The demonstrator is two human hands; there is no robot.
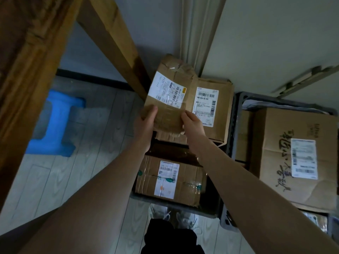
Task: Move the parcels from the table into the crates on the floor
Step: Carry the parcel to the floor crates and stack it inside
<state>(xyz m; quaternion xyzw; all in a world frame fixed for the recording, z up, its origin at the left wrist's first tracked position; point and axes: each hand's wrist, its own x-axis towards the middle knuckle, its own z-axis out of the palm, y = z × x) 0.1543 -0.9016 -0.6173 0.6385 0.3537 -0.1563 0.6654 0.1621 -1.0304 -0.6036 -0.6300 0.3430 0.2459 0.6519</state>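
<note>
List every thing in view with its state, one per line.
held parcel: gripped by both hands, tilted over the left crate
left hand: grips the parcel's near left corner
right hand: grips its near right edge
left crate: holds several parcels
right crate: holds a large box
blue stool: untouched

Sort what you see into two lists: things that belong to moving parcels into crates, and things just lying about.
Belongs: held parcel, in the grip of left hand and right hand; left crate; right crate; large box inside it.
Not part of it: blue stool; shoes.
</note>
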